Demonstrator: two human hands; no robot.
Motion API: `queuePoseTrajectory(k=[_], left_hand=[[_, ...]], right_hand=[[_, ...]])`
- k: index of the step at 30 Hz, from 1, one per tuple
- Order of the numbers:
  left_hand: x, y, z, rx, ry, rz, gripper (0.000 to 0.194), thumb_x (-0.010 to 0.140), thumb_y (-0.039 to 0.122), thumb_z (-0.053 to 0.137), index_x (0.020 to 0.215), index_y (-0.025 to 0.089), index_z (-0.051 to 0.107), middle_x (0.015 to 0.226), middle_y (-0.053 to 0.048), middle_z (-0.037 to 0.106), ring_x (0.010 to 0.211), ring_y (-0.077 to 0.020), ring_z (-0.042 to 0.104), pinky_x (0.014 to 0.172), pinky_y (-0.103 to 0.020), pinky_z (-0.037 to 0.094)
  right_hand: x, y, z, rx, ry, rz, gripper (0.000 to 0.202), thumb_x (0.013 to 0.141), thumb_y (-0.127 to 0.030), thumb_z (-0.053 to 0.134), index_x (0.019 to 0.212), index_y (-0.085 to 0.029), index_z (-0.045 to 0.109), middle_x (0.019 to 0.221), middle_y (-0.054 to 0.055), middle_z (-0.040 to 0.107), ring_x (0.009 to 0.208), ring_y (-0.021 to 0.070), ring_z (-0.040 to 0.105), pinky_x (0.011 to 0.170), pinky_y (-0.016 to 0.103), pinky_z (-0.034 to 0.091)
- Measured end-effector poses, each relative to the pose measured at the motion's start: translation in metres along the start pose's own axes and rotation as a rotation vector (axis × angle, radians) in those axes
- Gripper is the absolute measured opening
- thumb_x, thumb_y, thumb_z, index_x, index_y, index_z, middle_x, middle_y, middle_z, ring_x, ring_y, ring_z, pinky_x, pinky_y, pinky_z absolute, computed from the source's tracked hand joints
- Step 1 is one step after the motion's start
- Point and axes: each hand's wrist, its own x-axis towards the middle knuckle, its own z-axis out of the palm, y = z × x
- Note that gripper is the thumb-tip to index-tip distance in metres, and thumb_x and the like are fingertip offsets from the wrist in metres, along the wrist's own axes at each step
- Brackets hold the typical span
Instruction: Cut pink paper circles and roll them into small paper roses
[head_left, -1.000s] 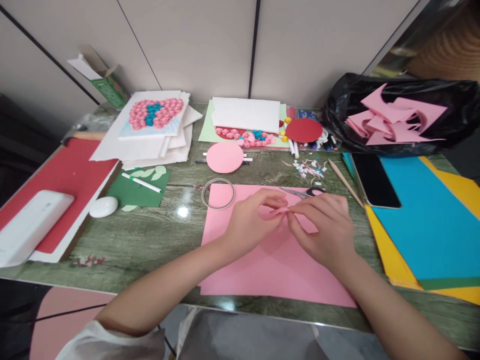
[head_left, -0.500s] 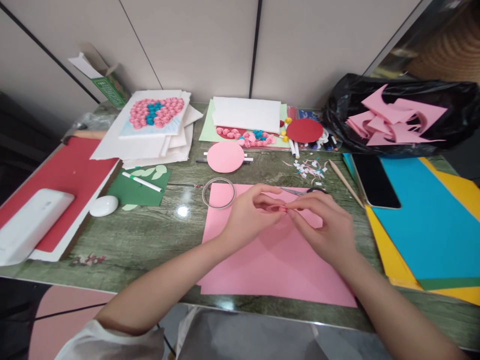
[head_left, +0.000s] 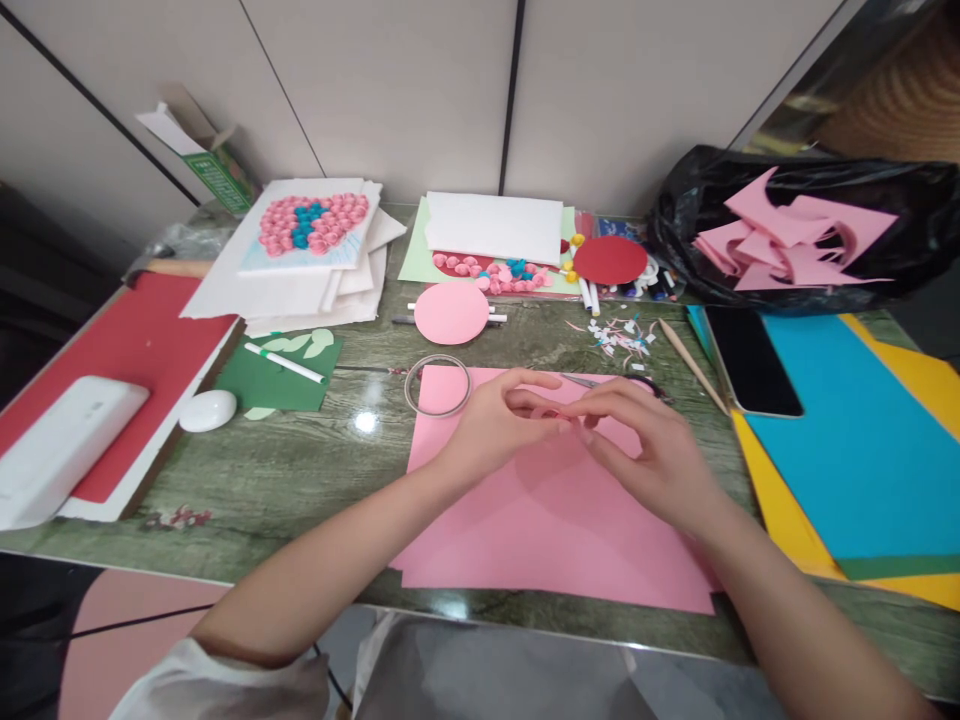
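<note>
Above the large pink paper sheet (head_left: 540, 530), my left hand (head_left: 504, 415) and my right hand (head_left: 651, 445) meet at the fingertips. Between them is a small curled pink paper strip (head_left: 547, 412), mostly covered by the fingers. My left thumb and fingers pinch it, and the right fingertips press on its right end. Beyond my right hand lie scissors (head_left: 581, 381), partly hidden by the fingers. A roll of clear tape (head_left: 438, 386) rests on the sheet's upper left corner, and a pink paper oval (head_left: 451, 313) lies over pens behind it.
Paper scraps (head_left: 624, 338) and a wooden stick (head_left: 691, 365) lie right of centre. A phone (head_left: 754, 362) rests on blue paper (head_left: 870, 450). A black bag (head_left: 675, 215) holds pink offcuts. At left are a rosette picture (head_left: 307, 228), green card (head_left: 285, 385) and a white device (head_left: 71, 450).
My right hand has turned slightly and its fingers have shifted a little along the pink strip. The left hand stays almost in place. Nothing else on the table has visibly moved.
</note>
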Motion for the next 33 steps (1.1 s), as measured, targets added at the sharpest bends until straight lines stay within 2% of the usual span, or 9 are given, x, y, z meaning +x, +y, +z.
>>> queuePoseTrajectory(k=[5,11,15,20,26,30,33], left_hand=[[0.003,0.0,-0.004,-0.161,-0.136,-0.128,0.04,0.059,0.014,0.078,0.095,0.016,0.059,0.071,-0.001,0.069,0.068,-0.0131,0.066,0.076,-0.032,0.048],[0.005,-0.004,-0.006,-0.182,-0.26,-0.16,0.04,0.06,0.016,0.079,0.096,0.016,0.061,0.078,-0.004,0.071,0.075,-0.0148,0.066,0.078,-0.032,0.048],[0.004,-0.005,-0.005,-0.163,-0.231,-0.175,0.041,0.06,0.017,0.079,0.097,0.016,0.061,0.078,-0.004,0.071,0.077,-0.0147,0.066,0.084,-0.034,0.045],[-0.001,-0.012,0.004,-0.304,-0.171,-0.133,0.037,0.064,0.019,0.076,0.098,0.016,0.06,0.081,-0.003,0.071,0.082,-0.0141,0.065,0.087,-0.033,0.042],[-0.006,-0.016,0.012,-0.314,-0.08,-0.071,0.038,0.066,0.017,0.075,0.1,0.017,0.058,0.077,-0.001,0.071,0.077,-0.011,0.065,0.081,-0.028,0.045],[-0.002,-0.012,0.008,-0.226,-0.13,-0.033,0.038,0.067,0.016,0.074,0.101,0.017,0.057,0.076,-0.002,0.07,0.078,-0.0135,0.066,0.077,-0.028,0.047],[0.003,-0.008,0.001,-0.141,-0.266,-0.044,0.036,0.066,0.014,0.073,0.098,0.016,0.058,0.075,-0.003,0.069,0.078,-0.015,0.066,0.076,-0.03,0.048]], right_hand=[[0.001,-0.001,-0.004,0.016,-0.065,0.059,0.02,0.08,-0.018,0.061,0.098,-0.027,0.065,0.084,0.001,0.054,0.078,0.0153,0.055,0.074,0.031,0.045],[0.0,0.003,-0.001,0.028,-0.119,0.028,0.023,0.08,-0.017,0.06,0.1,-0.027,0.065,0.082,0.001,0.054,0.075,0.0151,0.056,0.067,0.029,0.047],[0.0,0.003,0.0,-0.004,-0.069,0.001,0.017,0.08,-0.016,0.06,0.094,-0.025,0.065,0.076,0.0,0.051,0.069,0.0134,0.053,0.062,0.028,0.046],[-0.002,0.003,0.007,-0.105,0.066,-0.037,0.019,0.078,-0.013,0.06,0.092,-0.024,0.064,0.076,0.0,0.051,0.071,0.014,0.053,0.065,0.029,0.045],[-0.003,0.002,0.013,-0.17,0.161,-0.043,0.015,0.077,-0.012,0.06,0.088,-0.022,0.063,0.071,-0.001,0.05,0.069,0.0145,0.052,0.063,0.029,0.044],[-0.002,0.001,0.009,-0.126,0.095,-0.025,0.013,0.078,-0.014,0.062,0.087,-0.023,0.063,0.073,-0.001,0.053,0.069,0.0144,0.053,0.064,0.029,0.045],[0.0,0.001,0.003,-0.07,-0.046,-0.018,0.012,0.079,-0.017,0.062,0.089,-0.024,0.065,0.077,0.0,0.056,0.07,0.0136,0.055,0.063,0.028,0.046]])
